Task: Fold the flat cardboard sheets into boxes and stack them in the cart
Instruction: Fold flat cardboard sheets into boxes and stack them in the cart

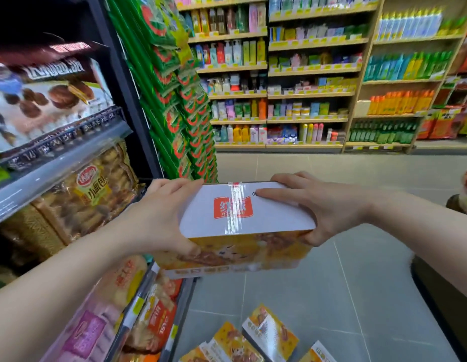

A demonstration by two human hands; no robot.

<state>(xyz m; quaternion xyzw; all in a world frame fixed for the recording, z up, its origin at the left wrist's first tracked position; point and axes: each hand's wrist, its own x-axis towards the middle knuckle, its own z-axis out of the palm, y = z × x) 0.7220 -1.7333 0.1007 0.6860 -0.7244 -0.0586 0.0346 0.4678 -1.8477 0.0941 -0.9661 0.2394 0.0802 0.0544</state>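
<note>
Between the fingers of the left hand (159,218) and the right hand (323,205), a taped white-topped box (242,226) is clasped at both ends, held above more boxes (269,333) on the tiled floor (344,296).

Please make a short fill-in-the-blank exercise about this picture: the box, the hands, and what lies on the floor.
1. The box is held by ____ hands, the left hand and the right hand at opposite ends.
2. A strip of clear ____ runs across the white top of the box, over the red logo.
3. More yellow boxes lie below on the tiled ____.

Missing words: both; tape; floor
</note>
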